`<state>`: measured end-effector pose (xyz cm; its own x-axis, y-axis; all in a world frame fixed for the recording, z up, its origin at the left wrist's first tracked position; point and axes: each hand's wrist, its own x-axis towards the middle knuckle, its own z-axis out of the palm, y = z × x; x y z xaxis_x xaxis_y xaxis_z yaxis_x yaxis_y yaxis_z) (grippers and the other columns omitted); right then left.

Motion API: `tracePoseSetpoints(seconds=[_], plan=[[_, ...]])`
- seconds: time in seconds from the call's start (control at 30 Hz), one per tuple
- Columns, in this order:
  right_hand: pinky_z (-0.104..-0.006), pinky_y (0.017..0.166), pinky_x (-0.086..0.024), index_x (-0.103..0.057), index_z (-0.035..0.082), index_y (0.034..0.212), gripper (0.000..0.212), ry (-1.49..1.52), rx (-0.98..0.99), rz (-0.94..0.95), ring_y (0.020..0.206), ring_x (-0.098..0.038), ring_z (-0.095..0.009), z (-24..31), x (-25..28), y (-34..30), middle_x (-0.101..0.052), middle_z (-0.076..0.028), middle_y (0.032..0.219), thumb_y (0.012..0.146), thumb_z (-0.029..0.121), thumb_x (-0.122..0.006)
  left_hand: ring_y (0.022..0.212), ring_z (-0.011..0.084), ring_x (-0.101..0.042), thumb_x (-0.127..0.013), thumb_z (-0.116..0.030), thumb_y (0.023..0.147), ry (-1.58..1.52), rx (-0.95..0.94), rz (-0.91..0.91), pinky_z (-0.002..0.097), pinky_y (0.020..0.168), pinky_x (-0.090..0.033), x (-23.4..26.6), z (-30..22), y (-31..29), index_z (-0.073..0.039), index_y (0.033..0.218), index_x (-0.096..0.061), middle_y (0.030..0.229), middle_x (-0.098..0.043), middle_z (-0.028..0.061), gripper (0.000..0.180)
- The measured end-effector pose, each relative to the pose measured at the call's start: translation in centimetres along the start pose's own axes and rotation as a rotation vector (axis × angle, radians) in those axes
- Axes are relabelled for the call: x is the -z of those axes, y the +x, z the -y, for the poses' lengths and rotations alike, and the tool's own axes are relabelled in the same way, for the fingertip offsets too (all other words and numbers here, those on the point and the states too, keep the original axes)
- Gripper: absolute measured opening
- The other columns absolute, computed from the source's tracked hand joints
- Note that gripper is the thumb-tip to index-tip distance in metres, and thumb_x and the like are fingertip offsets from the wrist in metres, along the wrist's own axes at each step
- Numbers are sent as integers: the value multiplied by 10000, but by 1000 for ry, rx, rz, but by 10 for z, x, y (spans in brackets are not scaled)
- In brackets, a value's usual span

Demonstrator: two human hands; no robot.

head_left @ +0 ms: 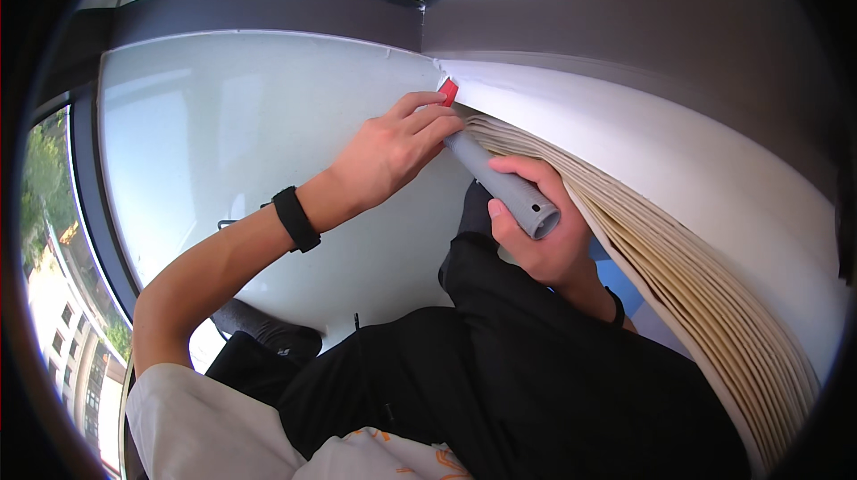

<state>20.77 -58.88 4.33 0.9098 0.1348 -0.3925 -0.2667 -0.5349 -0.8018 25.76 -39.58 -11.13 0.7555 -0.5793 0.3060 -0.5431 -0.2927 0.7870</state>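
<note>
- The grey tube [502, 184] is up in the air, just left of the far end of the folded cream blind [683, 297]. It looks light, stiff and a bit smooth, so it could slip. Its fat, open end seems a good place to grab.
- The red piece [449, 90] is at the tube's thin end, past the blind's far end. I can't tell if they are joined.
- The right hand [552, 252], left of the blind, is wrapped snugly around the fat end, thumb on one side.
- The left hand [386, 148], farther left of the blind, is curled on the thin end, with a fingertip on the red piece. Its thumb is hidden.
- A white ledge [643, 141] is to the right of the blind.
- A pale, shiny surface [223, 123] is to its left.
</note>
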Motion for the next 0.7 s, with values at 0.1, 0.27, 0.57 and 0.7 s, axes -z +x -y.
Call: tracePoseSetpoints(seconds=[0.1,0.27,0.57,0.7], plan=[[-256,781,-526,-646,-45,1278,411,-60,97,-109,869,-653,-122,-1,-5,2,-699,-105,1039,876,-19,-727,1242,321,-625,-775,39,798,-39,50,-9,411,948,-596,-4,-1,2,-81,1225,-641,1250,-680,70,463],[-248,707,-563,-611,-83,1311,452,75,116,-224,836,-709,-142,-18,-18,-2,-714,-168,1052,880,-76,-743,1231,316,-634,-778,50,785,-65,106,-30,406,955,-592,-6,-1,2,-84,1217,-650,1237,-691,81,470],[-310,808,-626,-518,-57,1415,633,44,393,-297,1024,-733,-236,-32,-28,6,-667,-198,1240,855,-74,-814,1186,317,-638,-753,-2,836,-106,138,-118,412,891,-609,-13,-2,3,-73,1196,-642,1190,-694,88,383],[-337,825,-640,-469,-92,1412,641,-96,547,-238,978,-750,-270,-29,-19,15,-661,-251,1230,855,-111,-786,1106,305,-665,-769,26,813,-170,190,-137,409,824,-613,-12,-5,-1,-91,1178,-660,1205,-634,88,399]])
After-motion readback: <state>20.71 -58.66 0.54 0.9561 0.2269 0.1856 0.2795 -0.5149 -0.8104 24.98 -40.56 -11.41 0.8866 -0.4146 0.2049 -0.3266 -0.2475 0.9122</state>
